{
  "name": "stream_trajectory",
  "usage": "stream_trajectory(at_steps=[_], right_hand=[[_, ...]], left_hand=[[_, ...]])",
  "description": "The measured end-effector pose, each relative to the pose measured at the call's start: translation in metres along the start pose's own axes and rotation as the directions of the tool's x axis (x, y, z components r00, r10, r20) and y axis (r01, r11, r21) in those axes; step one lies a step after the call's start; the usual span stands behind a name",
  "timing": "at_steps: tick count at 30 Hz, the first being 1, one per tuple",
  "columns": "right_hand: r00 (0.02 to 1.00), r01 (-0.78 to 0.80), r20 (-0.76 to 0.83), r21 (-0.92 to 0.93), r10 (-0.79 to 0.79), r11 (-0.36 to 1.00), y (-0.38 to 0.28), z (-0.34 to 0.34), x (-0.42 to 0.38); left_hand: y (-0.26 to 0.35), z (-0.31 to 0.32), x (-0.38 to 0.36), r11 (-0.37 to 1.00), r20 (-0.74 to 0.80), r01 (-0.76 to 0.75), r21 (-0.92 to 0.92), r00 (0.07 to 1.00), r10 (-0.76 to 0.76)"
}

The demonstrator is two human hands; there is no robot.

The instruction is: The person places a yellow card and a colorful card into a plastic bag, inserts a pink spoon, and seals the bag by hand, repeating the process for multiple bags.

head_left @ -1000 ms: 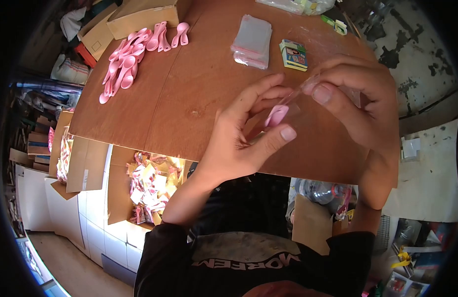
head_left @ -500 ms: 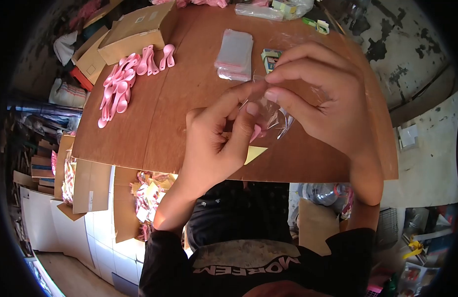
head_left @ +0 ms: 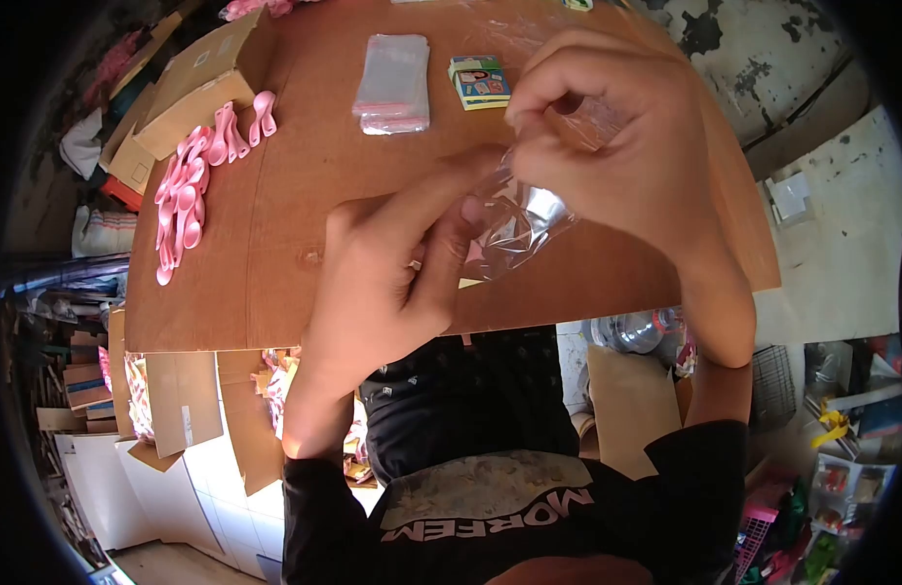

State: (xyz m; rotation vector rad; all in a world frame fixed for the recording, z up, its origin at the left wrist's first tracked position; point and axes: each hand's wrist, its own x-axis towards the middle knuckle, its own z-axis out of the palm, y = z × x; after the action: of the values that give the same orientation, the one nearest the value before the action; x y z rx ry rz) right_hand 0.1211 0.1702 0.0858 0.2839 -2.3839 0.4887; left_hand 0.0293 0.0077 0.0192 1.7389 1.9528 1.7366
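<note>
Grip of the left hand (head_left: 397, 239) is clamped, thumb against fingers, on a clear, crinkled plastic bag (head_left: 534, 229), held above the brown wooden counter (head_left: 275, 302) near its front edge. The right hand (head_left: 616, 141) has thumb and fingers pinched together at the bag's upper edge; the fingertips are partly hidden. A small pink piece (head_left: 473, 257) shows beside the left thumb, though whether it lies inside or behind the film I cannot tell. Beyond the hands lie a stack of flat, clear plastic bags with pinkish edges (head_left: 394, 83) and, just right of it, a small stack of colourful printed cards (head_left: 482, 84). Farther left, glossy pink plastic spoons (head_left: 185, 200) are heaped beside a brown cardboard box (head_left: 202, 83)
</note>
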Motion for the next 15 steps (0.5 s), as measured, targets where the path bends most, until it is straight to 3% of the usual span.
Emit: stream_trajectory(at_steps=[1, 2, 3, 5, 8, 9, 10, 12, 13, 15], right_hand=[[1.0, -0.011, 0.003, -0.005, 0.011, 1.0, 0.008, -0.004, -0.005], [0.971, -0.205, -0.051, 0.333, 0.235, 0.92, 0.022, -0.011, -0.012], [0.892, -0.332, -0.028, 0.635, 0.45, 0.697, 0.036, -0.019, -0.017], [0.903, -0.151, -0.138, 0.785, 0.407, 0.601, 0.07, -0.045, -0.02], [0.938, -0.149, -0.078, 0.791, 0.338, 0.594, 0.085, -0.065, -0.031], [0.944, -0.135, -0.081, 0.788, 0.319, 0.6, 0.075, -0.06, -0.025], [0.969, -0.13, -0.08, 0.642, 0.235, 0.755, 0.058, -0.05, -0.027], [0.997, -0.054, -0.033, 0.288, 0.066, 0.956, 0.025, -0.031, -0.025], [1.0, 0.013, 0.012, 0.099, -0.014, 0.995, 0.014, -0.024, -0.023], [1.0, 0.005, 0.02, -0.004, -0.005, 1.0, -0.002, -0.014, -0.024]], left_hand=[[0.001, 0.001, -0.002, 0.992, 0.008, 0.037, -0.117, 0.999, -0.036], [0.003, 0.004, -0.007, 0.975, -0.045, 0.108, -0.194, 0.992, -0.119], [0.0, 0.006, -0.009, 0.973, -0.042, 0.111, -0.2, 0.992, -0.122], [-0.009, 0.008, -0.012, 0.909, -0.174, 0.053, -0.414, 0.975, -0.136], [-0.005, 0.013, -0.013, 0.905, -0.139, 0.163, -0.393, 0.962, -0.234], [-0.005, 0.014, -0.011, 0.902, -0.11, 0.236, -0.362, 0.95, -0.293], [-0.01, 0.016, -0.01, 0.949, -0.102, 0.202, -0.241, 0.967, -0.232], [-0.003, 0.021, -0.007, 0.954, -0.097, 0.202, -0.223, 0.969, -0.228], [0.001, 0.022, -0.006, 0.949, -0.076, 0.228, -0.216, 0.965, -0.249], [0.002, 0.023, -0.006, 0.952, -0.065, 0.221, -0.212, 0.969, -0.24]])
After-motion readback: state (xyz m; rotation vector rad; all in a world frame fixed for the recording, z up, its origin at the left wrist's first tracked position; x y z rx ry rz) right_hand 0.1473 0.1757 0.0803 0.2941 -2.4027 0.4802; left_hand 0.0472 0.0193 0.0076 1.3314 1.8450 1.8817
